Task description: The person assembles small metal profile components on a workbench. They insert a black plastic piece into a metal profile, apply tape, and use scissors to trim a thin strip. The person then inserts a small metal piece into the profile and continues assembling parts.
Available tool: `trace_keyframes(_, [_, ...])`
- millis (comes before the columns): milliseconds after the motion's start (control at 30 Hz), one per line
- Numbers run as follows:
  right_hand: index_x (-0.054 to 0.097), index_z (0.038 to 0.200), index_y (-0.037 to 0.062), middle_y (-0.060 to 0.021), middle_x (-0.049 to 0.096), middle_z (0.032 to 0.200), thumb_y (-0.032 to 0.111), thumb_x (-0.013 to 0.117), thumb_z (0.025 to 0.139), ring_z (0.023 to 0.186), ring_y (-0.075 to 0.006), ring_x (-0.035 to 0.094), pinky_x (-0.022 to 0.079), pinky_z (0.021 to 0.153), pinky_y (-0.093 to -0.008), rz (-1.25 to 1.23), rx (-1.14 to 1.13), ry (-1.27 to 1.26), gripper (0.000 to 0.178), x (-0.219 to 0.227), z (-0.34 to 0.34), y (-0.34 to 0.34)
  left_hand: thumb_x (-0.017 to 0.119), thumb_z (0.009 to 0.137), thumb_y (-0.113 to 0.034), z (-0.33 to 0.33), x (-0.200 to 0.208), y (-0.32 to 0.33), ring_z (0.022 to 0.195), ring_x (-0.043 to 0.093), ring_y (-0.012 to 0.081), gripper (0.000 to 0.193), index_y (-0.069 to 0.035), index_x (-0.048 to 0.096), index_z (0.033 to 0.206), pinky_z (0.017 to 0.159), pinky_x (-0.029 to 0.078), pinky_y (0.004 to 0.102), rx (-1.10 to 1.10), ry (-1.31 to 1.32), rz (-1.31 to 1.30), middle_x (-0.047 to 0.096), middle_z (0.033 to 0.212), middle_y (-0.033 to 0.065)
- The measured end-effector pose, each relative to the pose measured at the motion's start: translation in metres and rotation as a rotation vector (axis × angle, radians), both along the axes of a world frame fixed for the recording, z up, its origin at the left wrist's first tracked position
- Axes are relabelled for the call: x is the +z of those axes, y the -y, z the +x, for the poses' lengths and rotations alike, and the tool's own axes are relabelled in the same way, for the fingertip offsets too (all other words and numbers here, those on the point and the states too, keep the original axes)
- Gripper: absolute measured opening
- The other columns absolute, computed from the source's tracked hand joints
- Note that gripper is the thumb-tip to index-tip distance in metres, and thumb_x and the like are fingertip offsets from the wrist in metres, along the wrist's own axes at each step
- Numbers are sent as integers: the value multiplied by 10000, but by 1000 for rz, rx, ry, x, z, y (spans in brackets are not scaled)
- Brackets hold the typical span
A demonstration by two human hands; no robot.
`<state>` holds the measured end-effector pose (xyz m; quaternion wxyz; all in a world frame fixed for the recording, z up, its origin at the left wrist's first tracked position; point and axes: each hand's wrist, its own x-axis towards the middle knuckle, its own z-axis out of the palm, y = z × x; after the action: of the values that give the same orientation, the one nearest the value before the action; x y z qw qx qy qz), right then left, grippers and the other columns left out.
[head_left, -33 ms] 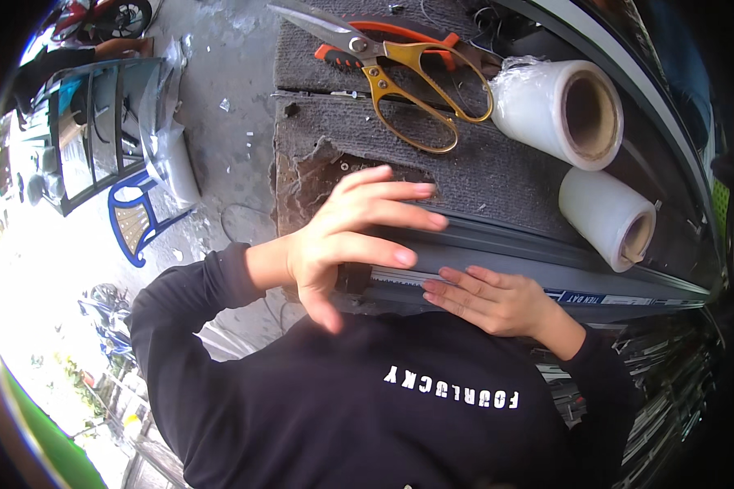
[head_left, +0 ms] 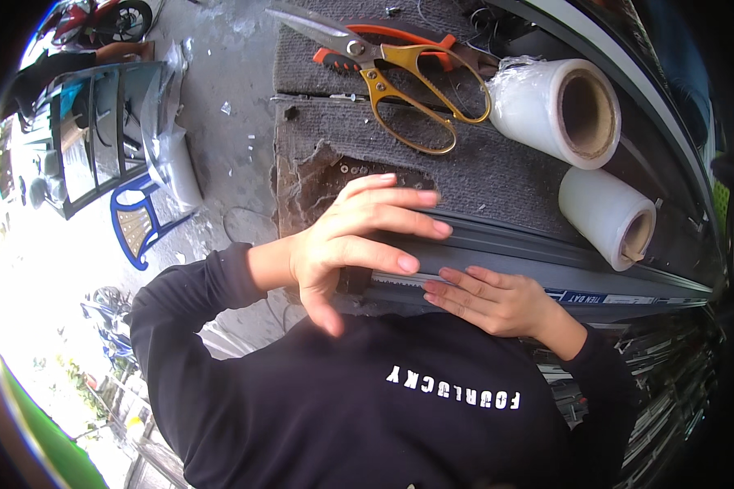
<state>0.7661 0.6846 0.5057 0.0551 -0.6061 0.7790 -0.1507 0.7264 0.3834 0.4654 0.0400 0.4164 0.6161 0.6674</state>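
Note:
My left hand point(head_left: 355, 244) hovers with fingers spread over the near left end of long grey metal profiles point(head_left: 514, 253), holding nothing. My right hand point(head_left: 497, 302) lies with fingers stretched out along the near edge of the profiles, by a blue-and-white label strip point(head_left: 595, 297). Whether its palm grips the edge is hidden. Beyond the hands, scissors point(head_left: 373, 55) with gold handles lie open on the ribbed grey carpet of the workbench point(head_left: 481, 183), over a tool with orange-and-black handles point(head_left: 408, 33). Two rolls of clear film stand out on the right, a large roll point(head_left: 538, 106) and a smaller roll point(head_left: 599, 212).
Small screws point(head_left: 355, 169) lie in a torn patch of the carpet. On the left are a blue-edged chair point(head_left: 134, 224), a dark metal rack point(head_left: 98, 130), a wrapped roll point(head_left: 178, 167) and a red motorbike point(head_left: 98, 20). Another person's arm point(head_left: 81, 59) reaches near the rack. Stacked metal lengths point(head_left: 652, 391) fill the lower right.
My left hand has shifted very slightly right and down, fingers still spread. My right hand stays in place.

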Motion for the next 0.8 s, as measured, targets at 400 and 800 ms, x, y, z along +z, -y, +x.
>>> trace_keyframes(400, [656, 1319, 144, 20, 607, 1400, 177, 547, 940, 1362, -132, 508, 292, 1197, -334, -35, 20, 56, 396, -3, -3, -1, 369, 856, -823, 2, 0, -21, 1059, 611, 304, 763, -203, 738, 1103, 939, 245, 429, 121, -112, 24, 728, 1100, 48])
trace_keyframes(800, [669, 1298, 139, 31, 612, 1400, 132, 560, 908, 1340, -148, 533, 315, 1193, -342, -18, -4, 34, 406, -1, 0, -1, 470, 833, -827, -7, 3, -11, 1069, 573, 391, 905, -49, 483, 1297, 981, 425, 533, 262, 79, 358, 577, 1154, 289])
